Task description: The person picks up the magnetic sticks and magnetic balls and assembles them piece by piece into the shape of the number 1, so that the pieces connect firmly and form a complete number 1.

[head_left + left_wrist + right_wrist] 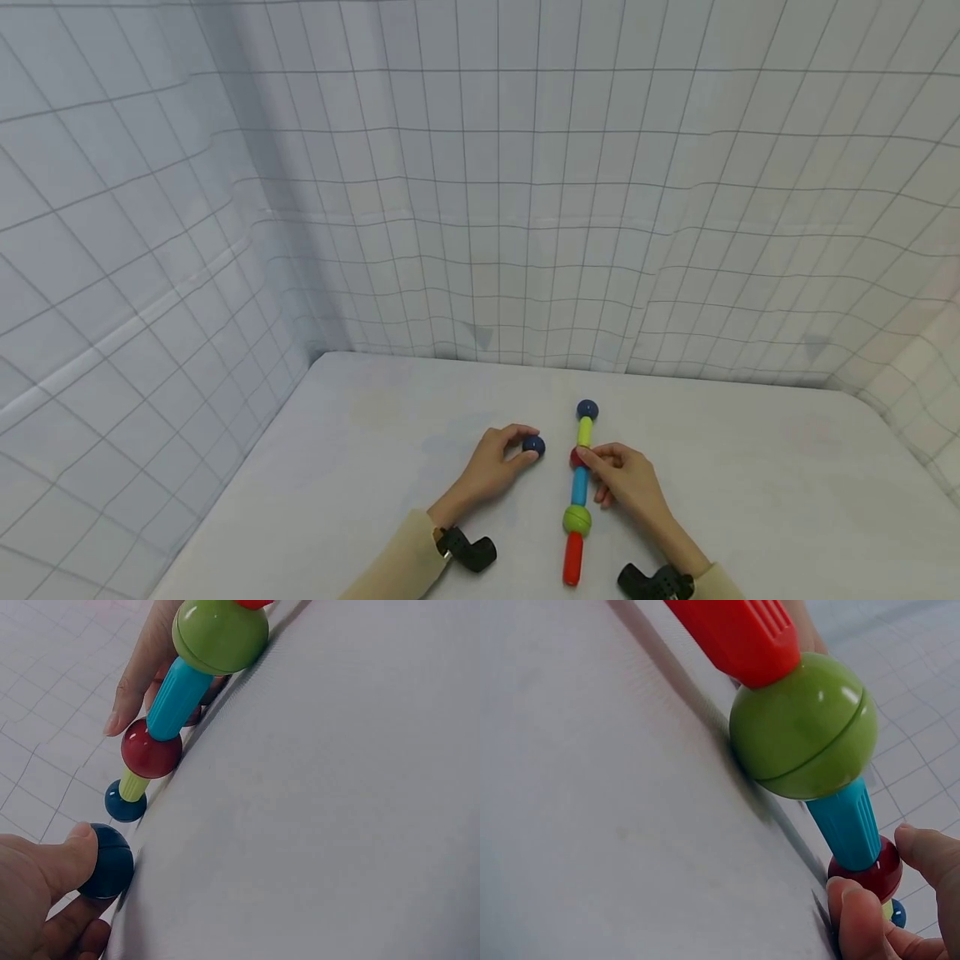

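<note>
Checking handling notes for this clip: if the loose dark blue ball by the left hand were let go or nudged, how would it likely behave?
The smooth dark blue plastic ball is round with no flat face visible, so it would probably roll on the white table. Its glossy surface may be slippery; the left hand pinches it between thumb and fingers. It looks rigid and probably light.

My left hand [34,889]: thumb and fingers pinch a dark blue ball [109,862] on the table [322,810]. Just beyond my fingertips lies the rod chain [176,694]; my right hand's fingers [139,675] touch its red ball [150,750].
</note>
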A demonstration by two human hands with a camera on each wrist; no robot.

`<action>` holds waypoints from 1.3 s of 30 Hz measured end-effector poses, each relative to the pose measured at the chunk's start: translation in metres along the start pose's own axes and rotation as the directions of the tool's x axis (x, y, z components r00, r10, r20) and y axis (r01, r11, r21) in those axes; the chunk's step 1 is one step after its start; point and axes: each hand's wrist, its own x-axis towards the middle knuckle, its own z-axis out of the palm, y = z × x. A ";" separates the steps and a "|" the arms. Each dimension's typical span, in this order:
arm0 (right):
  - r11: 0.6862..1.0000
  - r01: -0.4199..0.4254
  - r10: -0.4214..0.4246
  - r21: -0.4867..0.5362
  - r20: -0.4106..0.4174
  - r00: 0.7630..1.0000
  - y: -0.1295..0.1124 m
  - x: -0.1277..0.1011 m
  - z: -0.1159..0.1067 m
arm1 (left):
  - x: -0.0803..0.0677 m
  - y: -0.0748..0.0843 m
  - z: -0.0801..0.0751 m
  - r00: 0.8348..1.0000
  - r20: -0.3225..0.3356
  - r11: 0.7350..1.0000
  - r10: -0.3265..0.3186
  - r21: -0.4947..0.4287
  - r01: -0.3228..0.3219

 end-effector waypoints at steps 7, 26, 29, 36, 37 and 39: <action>1.000 0.008 -0.008 0.006 0.007 1.000 0.001 0.000 -0.002 | -0.005 0.000 -0.001 1.000 0.007 1.000 0.012 0.000 -0.012; 1.000 -0.001 0.002 -0.028 0.034 0.999 0.003 -0.013 -0.007 | -0.025 0.003 -0.003 0.999 0.035 0.999 0.036 -0.011 -0.036; 0.999 -0.021 0.022 -0.029 0.036 0.999 0.004 -0.017 -0.007 | -0.025 0.003 -0.003 0.999 0.042 1.000 0.006 -0.009 -0.006; 0.997 -0.060 0.063 -0.050 0.047 0.997 0.003 -0.028 -0.008 | -0.027 0.004 -0.003 0.999 0.035 1.000 -0.002 -0.012 0.003; 0.996 -0.068 0.071 -0.055 0.052 0.996 0.003 -0.030 -0.008 | -0.027 0.004 -0.003 0.999 0.034 1.000 0.000 -0.012 0.001; 0.994 -0.083 0.087 -0.068 0.057 0.995 0.004 -0.034 -0.008 | -0.027 0.004 -0.003 0.999 0.034 1.000 -0.001 -0.014 0.001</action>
